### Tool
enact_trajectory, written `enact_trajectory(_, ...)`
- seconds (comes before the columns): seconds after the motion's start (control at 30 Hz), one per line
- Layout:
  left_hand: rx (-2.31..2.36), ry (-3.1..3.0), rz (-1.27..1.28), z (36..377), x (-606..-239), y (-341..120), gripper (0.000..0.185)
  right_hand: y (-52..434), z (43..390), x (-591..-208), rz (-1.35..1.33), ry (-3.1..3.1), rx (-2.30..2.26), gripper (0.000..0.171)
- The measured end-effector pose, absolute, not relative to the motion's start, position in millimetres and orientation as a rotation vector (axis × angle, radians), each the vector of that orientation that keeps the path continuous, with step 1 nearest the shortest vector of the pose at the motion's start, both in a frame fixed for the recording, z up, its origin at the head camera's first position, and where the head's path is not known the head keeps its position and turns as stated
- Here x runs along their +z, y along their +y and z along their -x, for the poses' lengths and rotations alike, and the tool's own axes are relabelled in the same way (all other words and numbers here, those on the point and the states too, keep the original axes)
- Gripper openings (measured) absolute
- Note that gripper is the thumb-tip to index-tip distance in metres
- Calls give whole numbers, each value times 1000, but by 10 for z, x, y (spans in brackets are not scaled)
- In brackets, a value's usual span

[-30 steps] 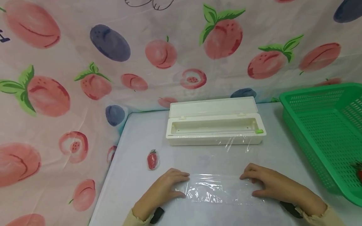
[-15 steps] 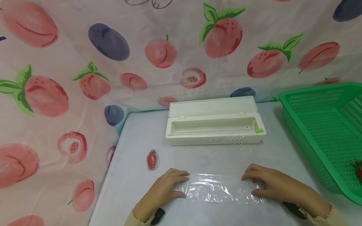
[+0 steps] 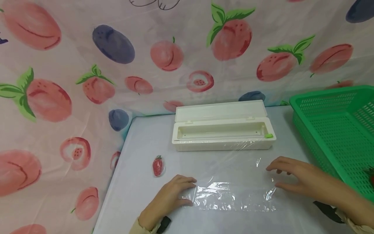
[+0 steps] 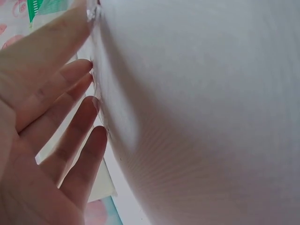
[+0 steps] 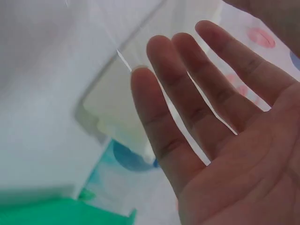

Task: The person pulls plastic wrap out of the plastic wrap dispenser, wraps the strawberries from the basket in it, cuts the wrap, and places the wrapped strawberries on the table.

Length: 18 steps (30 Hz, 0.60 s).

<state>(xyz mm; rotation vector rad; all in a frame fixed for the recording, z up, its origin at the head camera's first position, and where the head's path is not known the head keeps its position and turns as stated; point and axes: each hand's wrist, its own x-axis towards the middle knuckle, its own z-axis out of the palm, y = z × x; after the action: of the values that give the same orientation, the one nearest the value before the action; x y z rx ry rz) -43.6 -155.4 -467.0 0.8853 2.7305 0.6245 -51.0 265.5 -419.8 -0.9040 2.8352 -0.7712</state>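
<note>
A sheet of clear cling film (image 3: 230, 195) lies stretched on the white table (image 3: 140, 191) in front of the open white dispenser box (image 3: 223, 130). My left hand (image 3: 172, 194) rests flat on the film's left edge, fingers (image 4: 70, 117) straight against the film. My right hand (image 3: 295, 177) hovers above the table at the film's right end with straight, spread fingers (image 5: 187, 93) and holds nothing. The film still runs back to the box's front edge.
A green plastic basket (image 3: 336, 130) stands at the right, something red inside at its edge. A small wrapped strawberry (image 3: 157, 165) lies left of the film. A fruit-print cloth (image 3: 87, 81) covers the wall and hangs at the table's left.
My right hand has lifted off the film's right end and moved right and away from me. The left hand has stayed put on the film.
</note>
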Motion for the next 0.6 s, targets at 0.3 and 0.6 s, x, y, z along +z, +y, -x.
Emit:
enact_trajectory(0.3, 615, 2746, -913, 425, -4671, -1559, 51, 2805, 577, -3944, 670, 2976, -560, 46)
enact_trajectory(0.6, 608, 2746, -908, 415, -4660, -1549, 50, 3063, 647, -3826, 662, 3095, -404, 50)
